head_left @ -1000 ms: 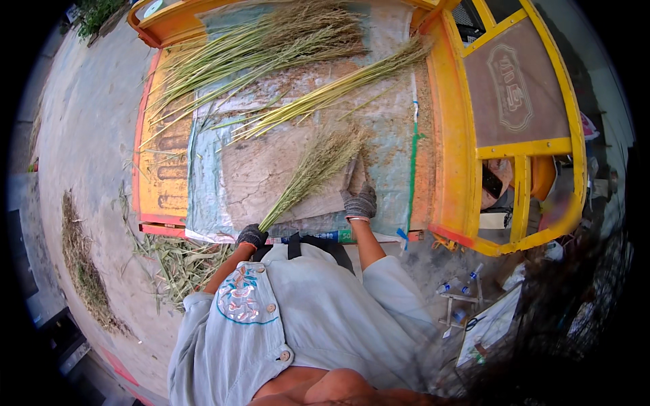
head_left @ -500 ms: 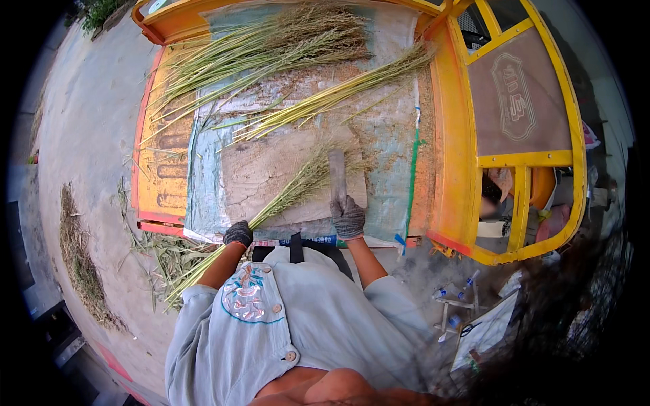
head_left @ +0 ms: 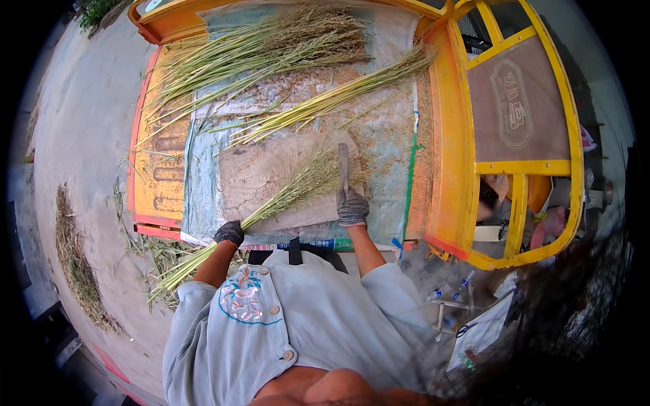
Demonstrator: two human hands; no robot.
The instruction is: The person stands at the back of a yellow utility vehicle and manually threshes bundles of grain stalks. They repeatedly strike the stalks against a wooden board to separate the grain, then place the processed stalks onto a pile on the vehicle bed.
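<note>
In a dark knitted glove, my left hand (head_left: 229,233) is closed round the stalks of a green bundle of seed-headed stalks (head_left: 276,200). Its seed heads fan out to the upper right over a flat grey-brown slab (head_left: 245,169), while the stalk ends hang past my left forearm. My right hand (head_left: 353,208), gloved alike, grips a flat, narrow grey bar (head_left: 344,162) that points away from me. The bar's far part is beside the seed heads; whether it touches them I cannot tell.
Beyond the slab, a thin bundle (head_left: 332,99) and a larger heap of stalks (head_left: 271,54) lie on a seed-strewn sheet (head_left: 389,162). The yellow cart frame (head_left: 453,149) borders the right. Dry stalks (head_left: 80,264) lie on the ground at left; a small stand (head_left: 452,306) is at lower right.
The bar has turned from showing a broad side to looking narrower, and my right hand sits slightly further right. My left hand still grips the bundle, a little further left in view.
</note>
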